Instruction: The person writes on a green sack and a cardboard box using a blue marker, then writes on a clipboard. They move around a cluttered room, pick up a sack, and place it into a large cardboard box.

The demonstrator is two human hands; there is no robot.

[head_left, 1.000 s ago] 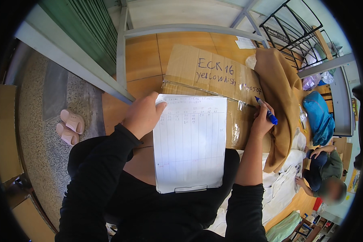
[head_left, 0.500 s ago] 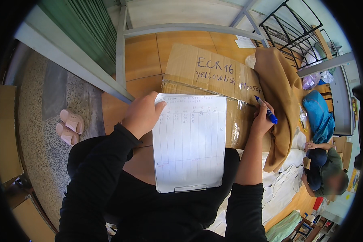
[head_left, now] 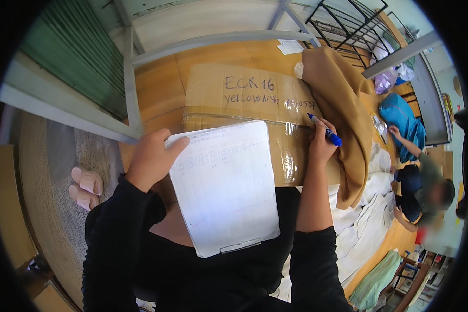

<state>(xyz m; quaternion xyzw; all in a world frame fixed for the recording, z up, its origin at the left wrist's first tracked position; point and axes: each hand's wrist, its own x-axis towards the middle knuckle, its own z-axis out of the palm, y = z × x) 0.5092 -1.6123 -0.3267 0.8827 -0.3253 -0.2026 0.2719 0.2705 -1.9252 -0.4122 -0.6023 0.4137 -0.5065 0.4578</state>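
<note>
Two pale pink plastic slippers (head_left: 88, 187) lie well left of the taped brown cardboard box (head_left: 249, 111), with a grey metal frame (head_left: 132, 78) nearer its left side. The left hand (head_left: 153, 160), thumb on top, pinches the upper left corner of a white ruled paper stack (head_left: 226, 195), which hides the box's near left part. Over the box's right part, the right hand (head_left: 322, 147) is curled round a blue marker pen (head_left: 333, 137). Tan cloth (head_left: 343, 104) drapes against the box's right end; farther right are crumpled white fabric (head_left: 359, 234), a shiny blue bag (head_left: 403, 119) and a person (head_left: 430, 171) in dark green
</note>
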